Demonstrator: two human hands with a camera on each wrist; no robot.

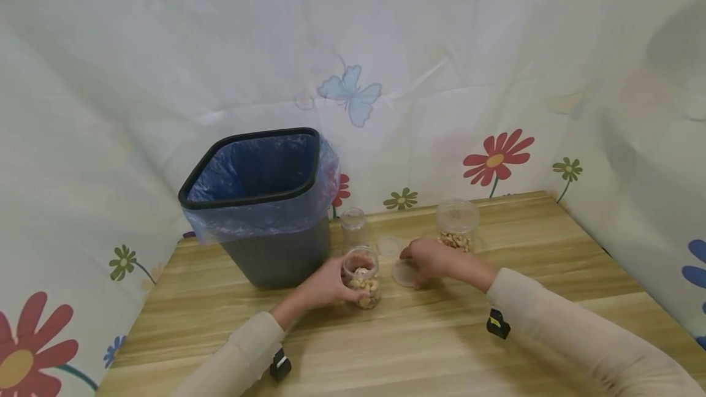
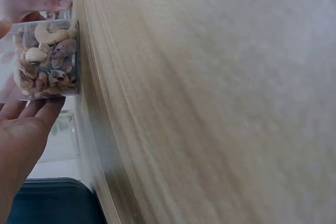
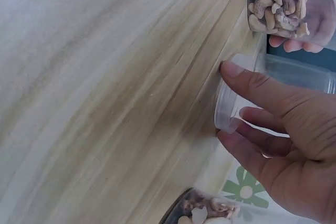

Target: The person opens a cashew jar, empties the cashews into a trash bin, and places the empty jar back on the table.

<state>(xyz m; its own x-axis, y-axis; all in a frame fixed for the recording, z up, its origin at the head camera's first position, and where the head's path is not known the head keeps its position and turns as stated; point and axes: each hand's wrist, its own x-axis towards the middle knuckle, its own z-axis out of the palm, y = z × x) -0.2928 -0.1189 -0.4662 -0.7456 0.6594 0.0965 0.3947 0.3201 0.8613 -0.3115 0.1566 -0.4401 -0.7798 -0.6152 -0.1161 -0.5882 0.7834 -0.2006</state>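
My left hand (image 1: 326, 282) grips an uncapped clear plastic jar (image 1: 368, 296) of nuts, standing on the table. In the left wrist view, cashews (image 2: 50, 36) and darker brown-skinned nuts show through its wall. To the right, my right hand (image 1: 432, 258) holds a round clear lid (image 1: 404, 274) by its rim. The right wrist view shows the thumb on one side of this lid (image 3: 226, 106) and fingertips on the other, with the lid at the tabletop. Another clear lid (image 1: 388, 245) lies just behind it.
A dark bin (image 1: 281, 256) with a blue liner stands at the left. Beside it is a clear jar (image 1: 353, 223) with no nuts visible. A lidded jar (image 1: 458, 218) of nuts sits behind my right hand. Flower-printed sheeting (image 1: 413, 139) borders the wooden table (image 1: 386, 348).
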